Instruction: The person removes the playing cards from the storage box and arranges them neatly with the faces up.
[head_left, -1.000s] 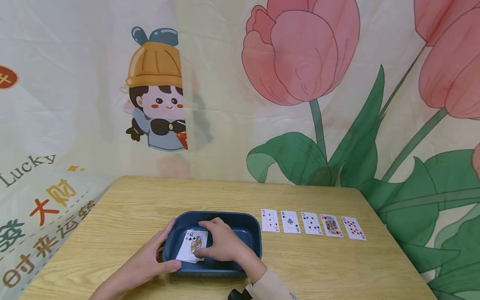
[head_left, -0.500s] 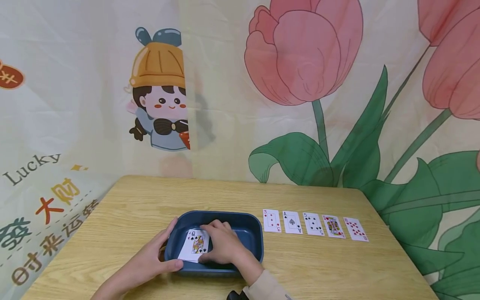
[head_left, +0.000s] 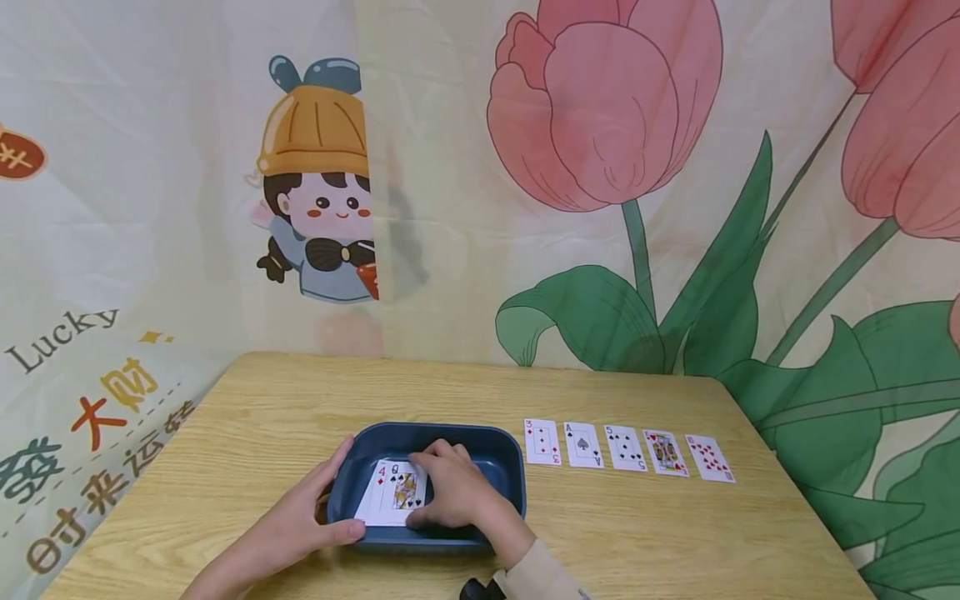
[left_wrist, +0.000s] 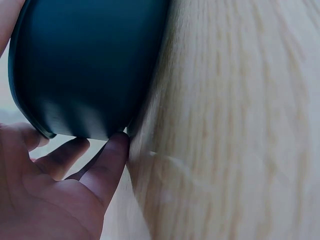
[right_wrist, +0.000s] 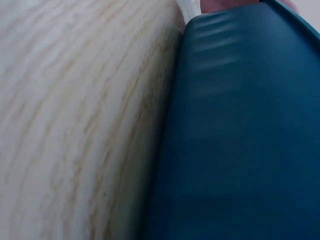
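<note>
A dark blue rectangular tub (head_left: pixel 501 475) stands on the table, a small pile of playing cards in its left half. On top, the queen of spades (head_left: pixel 406 492) is shifted right, exposing a four of diamonds (head_left: pixel 372 500) below it. My right hand (head_left: pixel 457 492) reaches into the tub and pinches the queen by its far and near edges, thumb at the near one. At the tub's left end my left hand (head_left: pixel 311 510) holds it, thumb at the near corner. In the left wrist view its fingers (left_wrist: pixel 107 162) touch the tub's outer wall; the right wrist view shows only the tub's side.
Right of the tub several face-up cards lie in a row, among them a three of diamonds (head_left: pixel 542 442), an ace of spades (head_left: pixel 582 445) and a red-suited face card (head_left: pixel 665 452). A black object (head_left: pixel 480 590) shows at the near edge, beside the right sleeve.
My right hand has drawn the queen of spades rightward across the pile, uncovering the four of diamonds. The left hand keeps its hold on the tub.
</note>
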